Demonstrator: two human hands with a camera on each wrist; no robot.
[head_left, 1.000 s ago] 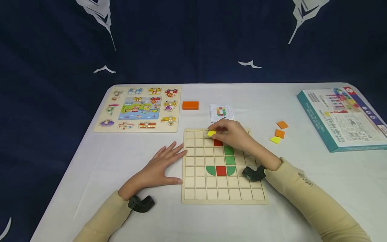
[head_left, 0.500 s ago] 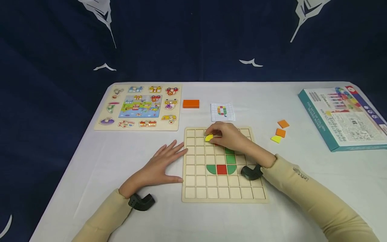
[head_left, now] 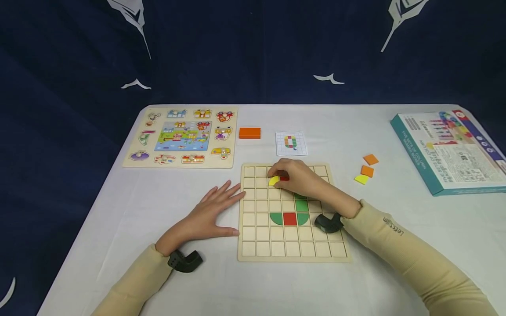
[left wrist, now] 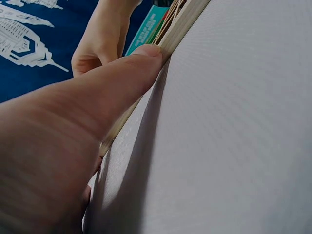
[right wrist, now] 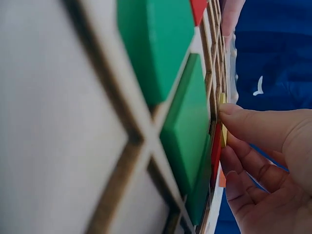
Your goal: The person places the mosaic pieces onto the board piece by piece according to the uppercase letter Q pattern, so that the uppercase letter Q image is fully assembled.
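My right hand [head_left: 298, 177] pinches a yellow quarter-round tile [head_left: 273, 181] between thumb and fingers, at a cell in the second row of the wooden grid board [head_left: 253, 249]. Beside that tile, partly behind the fingers, is a red square tile [head_left: 283, 178]. Lower on the board, a red square tile [head_left: 290, 219] sits between two rounded green tiles, and a green square tile [head_left: 301, 205] lies above the right one. The right hand covers some upper cells. My left hand [head_left: 207, 215] is spread flat, its thumb [left wrist: 146, 53] and fingertips touching the board's left edge.
A small pattern card [head_left: 300, 151] lies behind the board, an orange block [head_left: 250, 133] to its left. Two orange tiles [head_left: 367, 171] and a yellow tile [head_left: 361, 179] lie to the right. A peg puzzle [head_left: 130, 161] is at back left, a teal-edged box [head_left: 454, 153] at right.
The right hand has brought the yellow tile slightly nearer and to the left, then down onto the cell beside the red tile. The left hand stays at the board's edge.
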